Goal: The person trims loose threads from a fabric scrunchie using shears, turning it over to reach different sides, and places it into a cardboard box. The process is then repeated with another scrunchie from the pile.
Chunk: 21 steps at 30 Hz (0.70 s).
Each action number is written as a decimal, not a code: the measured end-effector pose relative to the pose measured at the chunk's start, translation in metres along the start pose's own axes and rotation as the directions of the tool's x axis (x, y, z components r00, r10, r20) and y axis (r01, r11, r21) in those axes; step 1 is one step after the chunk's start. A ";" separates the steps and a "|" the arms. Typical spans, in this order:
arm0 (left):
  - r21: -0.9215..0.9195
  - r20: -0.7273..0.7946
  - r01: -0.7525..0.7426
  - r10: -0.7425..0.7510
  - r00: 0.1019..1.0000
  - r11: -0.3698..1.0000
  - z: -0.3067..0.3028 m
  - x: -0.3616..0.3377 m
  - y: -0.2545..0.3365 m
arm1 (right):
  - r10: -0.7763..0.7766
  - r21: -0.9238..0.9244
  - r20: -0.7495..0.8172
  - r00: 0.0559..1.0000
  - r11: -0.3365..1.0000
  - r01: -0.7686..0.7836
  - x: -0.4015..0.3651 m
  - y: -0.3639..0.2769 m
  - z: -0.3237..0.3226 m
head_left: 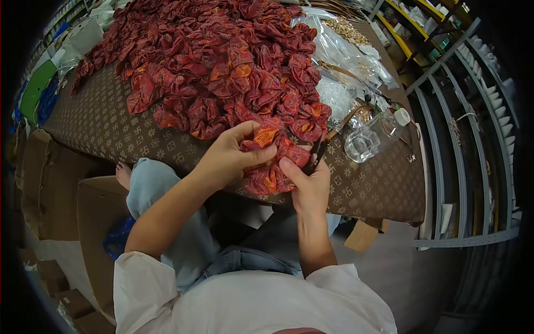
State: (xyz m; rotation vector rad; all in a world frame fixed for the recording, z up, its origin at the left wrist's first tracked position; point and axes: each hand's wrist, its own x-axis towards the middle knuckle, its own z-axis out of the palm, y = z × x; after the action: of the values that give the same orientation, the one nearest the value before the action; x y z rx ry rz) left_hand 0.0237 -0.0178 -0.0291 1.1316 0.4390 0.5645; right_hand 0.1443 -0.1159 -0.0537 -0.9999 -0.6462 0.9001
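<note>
A red patterned fabric scrunchie is held up in front of me, just over the table's near edge. My left hand pinches its upper left side between thumb and fingers. Closed on its right side is my right hand, thumb pressed on the cloth. A slim dark tool, perhaps snips, sticks up by the right fingers; its full shape is hidden. Beyond my hands lies a large heap of matching red scrunchies, its near edge close behind the held one.
A clear bottle with a white cap lies on the brown patterned table cover at the right. Clear plastic bags and small gold pieces are behind it. Metal racks stand right; cardboard boxes stand lower left.
</note>
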 end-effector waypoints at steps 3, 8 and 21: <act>-0.305 -0.014 -0.010 0.006 1.000 0.952 -0.005 -0.002 0.002 | 0.025 0.152 0.042 0.999 0.988 -0.031 0.004 -0.009 -0.004; -0.342 0.055 -0.039 0.061 0.997 0.939 -0.008 -0.012 0.004 | -0.073 0.494 0.022 0.997 0.868 0.053 0.009 -0.009 -0.012; 0.527 0.101 -0.097 0.052 0.994 0.845 0.030 -0.024 0.037 | -0.206 0.015 0.127 0.970 0.979 0.206 -0.011 -0.025 -0.010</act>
State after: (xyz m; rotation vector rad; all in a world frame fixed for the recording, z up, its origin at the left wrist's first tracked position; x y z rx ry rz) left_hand 0.0156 -0.0425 0.0173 1.7077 0.4963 0.4709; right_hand 0.1550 -0.1360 -0.0360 -0.8607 -0.8418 0.7852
